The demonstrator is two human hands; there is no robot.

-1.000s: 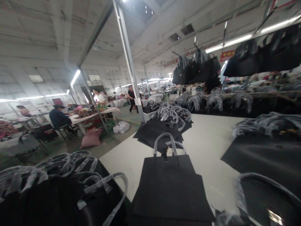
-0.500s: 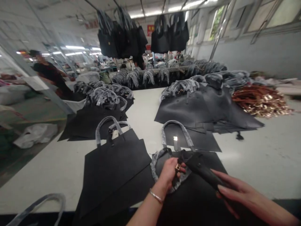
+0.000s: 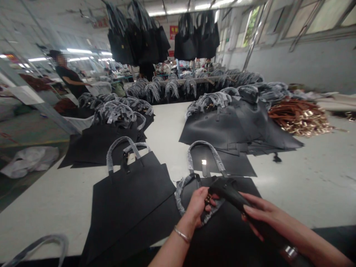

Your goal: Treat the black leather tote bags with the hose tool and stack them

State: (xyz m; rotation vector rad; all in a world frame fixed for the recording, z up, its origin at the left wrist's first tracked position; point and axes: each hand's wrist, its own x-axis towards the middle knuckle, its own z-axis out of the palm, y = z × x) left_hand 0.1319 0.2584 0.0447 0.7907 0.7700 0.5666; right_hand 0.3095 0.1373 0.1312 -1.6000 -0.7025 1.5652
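Note:
Both my hands are low in the middle of the view, over a black tote bag (image 3: 219,241) lying flat on a white table (image 3: 303,178). My left hand (image 3: 198,205), wearing a thin metal bangle (image 3: 182,234), pinches a black leather strap (image 3: 229,194) near a small gold buckle (image 3: 207,198). My right hand (image 3: 258,211) grips the same strap farther along, and a metal tip (image 3: 290,252) shows at its lower end. Film-wrapped bag handles (image 3: 191,187) loop beneath my left hand, partly hidden by it.
Another flat black bag (image 3: 129,196) lies left of my hands. Stacked bags (image 3: 222,126) and a heap of brown straps with gold fittings (image 3: 299,118) lie farther along the table. Black bags (image 3: 139,44) hang overhead. A co-worker (image 3: 68,72) stands at the far left.
The strap has swung, its buckle end rising and its metal tip now showing at lower right. The view has shifted slightly, and the co-worker has moved and stretched out an arm.

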